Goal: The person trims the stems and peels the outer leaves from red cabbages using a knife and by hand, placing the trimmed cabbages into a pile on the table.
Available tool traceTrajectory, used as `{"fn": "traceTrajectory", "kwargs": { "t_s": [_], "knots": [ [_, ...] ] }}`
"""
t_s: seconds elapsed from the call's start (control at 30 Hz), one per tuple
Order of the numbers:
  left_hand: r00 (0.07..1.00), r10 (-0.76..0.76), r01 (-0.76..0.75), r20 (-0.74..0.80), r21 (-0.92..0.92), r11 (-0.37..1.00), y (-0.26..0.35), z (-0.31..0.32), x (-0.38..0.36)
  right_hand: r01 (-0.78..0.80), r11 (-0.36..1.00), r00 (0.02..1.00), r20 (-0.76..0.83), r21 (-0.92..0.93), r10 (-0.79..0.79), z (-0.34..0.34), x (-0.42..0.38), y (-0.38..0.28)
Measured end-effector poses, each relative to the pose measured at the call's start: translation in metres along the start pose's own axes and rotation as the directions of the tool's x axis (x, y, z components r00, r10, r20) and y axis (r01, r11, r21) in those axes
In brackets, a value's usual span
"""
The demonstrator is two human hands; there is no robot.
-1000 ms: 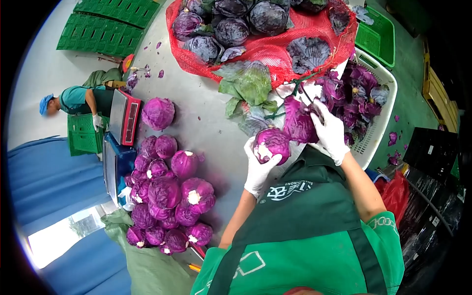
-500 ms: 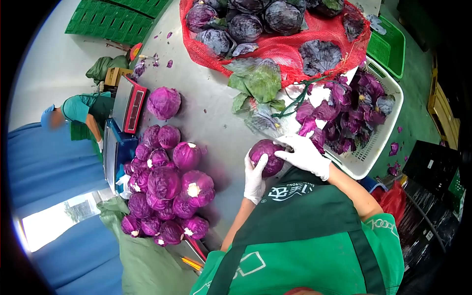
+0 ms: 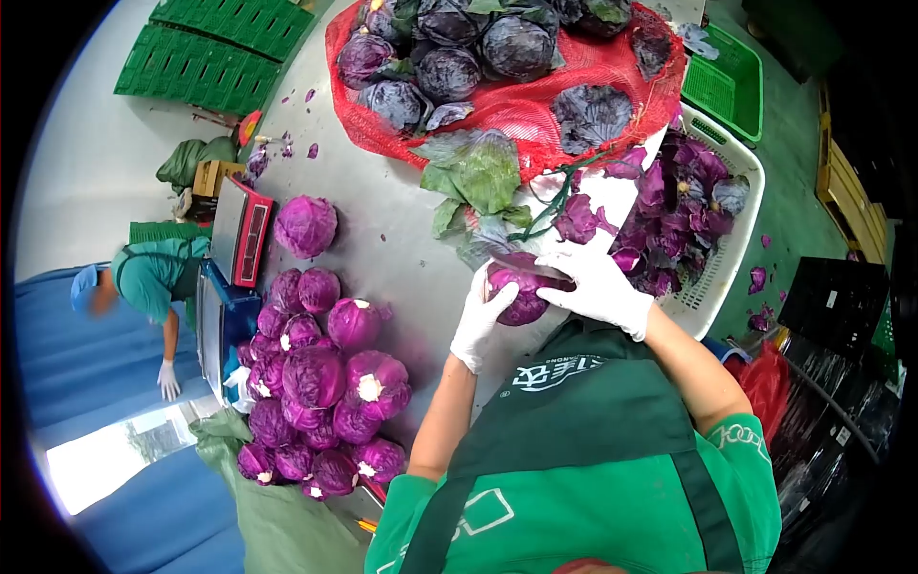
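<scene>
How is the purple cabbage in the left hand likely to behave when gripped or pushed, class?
The purple cabbage would probably roll, as its visible side is rounded. It seems firm, not floppy, with no visible sagging. Its smooth, shiny leaves might slip slightly against the gloved left hand.

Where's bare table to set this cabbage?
Bare grey tabletop: between the red cabbage pile and your left hand, and between the lone cabbage and red mesh bag. Crowded: that bag, the green leaves beside it, the leaf-filled white basket.
</scene>
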State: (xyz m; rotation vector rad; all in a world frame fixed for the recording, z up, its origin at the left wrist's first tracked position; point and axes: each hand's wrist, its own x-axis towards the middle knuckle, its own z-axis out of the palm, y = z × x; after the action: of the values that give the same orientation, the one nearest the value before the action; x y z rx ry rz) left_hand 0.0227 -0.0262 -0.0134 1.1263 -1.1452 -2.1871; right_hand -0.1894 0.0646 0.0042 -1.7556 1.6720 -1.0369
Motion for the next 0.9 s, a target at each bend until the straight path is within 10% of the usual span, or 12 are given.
{"fn": "traceTrajectory", "kwargs": {
  "t_s": [0.4,0.6,0.73,0.83,0.9],
  "knots": [
    [0.983,0.113,-0.154,0.142,0.32,0.935,0.007,0.02,-0.001,-0.165,0.986,0.984,0.072,0.004,0.164,-0.006,-0.009,0.001],
    [0.975,0.209,-0.197,0.073,0.716,0.67,-0.022,0.01,0.003,-0.167,0.958,0.979,0.073,-0.235,0.189,-0.005,-0.014,0.001],
    [0.978,0.207,-0.153,0.021,0.749,0.644,-0.011,0.012,-0.012,-0.435,0.812,0.9,-0.166,-0.39,0.403,-0.03,-0.009,0.076],
    [0.967,0.235,-0.222,0.099,0.781,0.584,0.0,0.011,-0.008,-0.48,0.855,0.809,-0.475,-0.195,0.346,-0.055,-0.009,0.075],
    [0.949,0.249,-0.291,0.195,0.845,0.449,0.011,0.02,-0.01,-0.491,0.871,0.843,-0.255,-0.006,0.474,-0.056,-0.004,0.037]
  ]
}}
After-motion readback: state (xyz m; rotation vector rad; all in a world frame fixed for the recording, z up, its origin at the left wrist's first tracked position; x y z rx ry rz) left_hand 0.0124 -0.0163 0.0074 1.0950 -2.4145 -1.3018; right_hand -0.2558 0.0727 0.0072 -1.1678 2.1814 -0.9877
